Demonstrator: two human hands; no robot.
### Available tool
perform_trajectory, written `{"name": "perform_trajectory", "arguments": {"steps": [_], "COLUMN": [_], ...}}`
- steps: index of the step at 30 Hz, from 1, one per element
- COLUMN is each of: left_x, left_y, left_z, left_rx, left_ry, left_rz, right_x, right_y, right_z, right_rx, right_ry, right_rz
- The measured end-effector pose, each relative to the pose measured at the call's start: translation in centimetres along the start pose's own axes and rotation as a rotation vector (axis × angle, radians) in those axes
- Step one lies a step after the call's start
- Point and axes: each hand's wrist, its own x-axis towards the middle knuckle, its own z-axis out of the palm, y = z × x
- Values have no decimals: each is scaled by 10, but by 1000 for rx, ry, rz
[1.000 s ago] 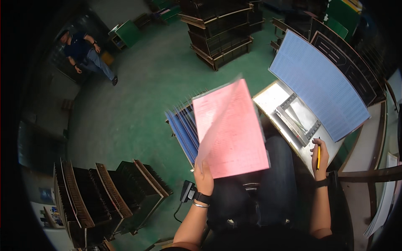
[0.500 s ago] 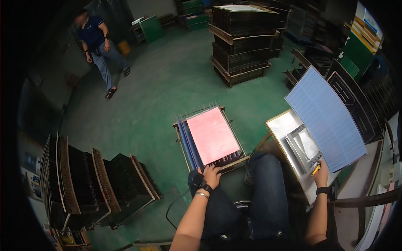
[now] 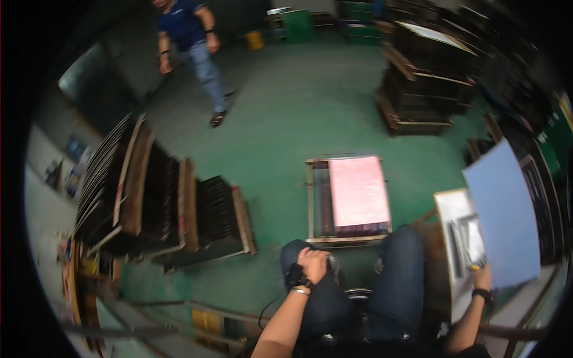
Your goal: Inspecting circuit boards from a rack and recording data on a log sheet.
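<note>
My left hand (image 3: pixel 313 264) lies on my left knee, its fingers resting over the top with nothing in them. A pink sheet (image 3: pixel 360 191) lies on a low slotted rack (image 3: pixel 317 200) just beyond my knees. At the right, my right hand (image 3: pixel 482 278) is closed on a slim yellow-and-black tool (image 3: pixel 477 267), too blurred to name exactly. It is at the edge of a pale work board (image 3: pixel 452 209) that bears a grey metal frame (image 3: pixel 458 238). A large light-blue panel (image 3: pixel 507 215) stands tilted beside that hand.
A person (image 3: pixel 200 59) in a dark blue shirt is walking at the far left. Racks of dark panels (image 3: pixel 149 197) stand at the left, and a tall stack of racks (image 3: pixel 421 83) at the back right. Green floor (image 3: pixel 274 137) lies between them. A dark panel (image 3: pixel 543 203) leans behind the blue one.
The view has swung left, so things appear further right. My left hand's fingers have drawn in over the knee, away from the rack. The person has walked on. My right hand keeps the yellow-and-black tool.
</note>
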Motion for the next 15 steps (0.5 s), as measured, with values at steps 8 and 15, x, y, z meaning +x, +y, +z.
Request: {"name": "perform_trajectory", "arguments": {"steps": [8, 15], "left_x": [-20, -20], "left_y": [-6, -11], "left_z": [-9, -6], "left_rx": [-33, -51], "left_ry": [-10, 53], "left_rz": [-119, -68], "right_x": [17, 48], "right_y": [-4, -16], "right_z": [-19, -22], "right_rx": [-129, -175], "right_ry": [-98, -35], "right_rz": [16, -81]}}
